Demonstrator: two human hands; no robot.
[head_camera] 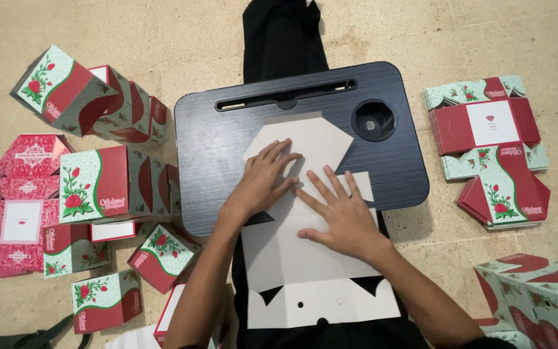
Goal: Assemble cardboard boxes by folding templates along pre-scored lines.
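Observation:
A flat, unfolded cardboard box blank [305, 258] lies plain grey side up across a dark lap desk [208, 148] and runs down toward me. My left hand [263, 178] presses flat on the blank's upper middle, fingers spread. My right hand [340, 216] lies flat beside it, a little lower and to the right, fingers also spread. Neither hand grips anything. The blank's top flap [311, 132] points toward the desk's far edge.
Folded red and mint boxes with rose prints [108, 184] are piled on the floor at the left. Flat printed blanks [492, 148] are stacked at the right, more folded boxes [537, 291] at lower right. The desk has a round cup recess [374, 119] and a slot [285, 100].

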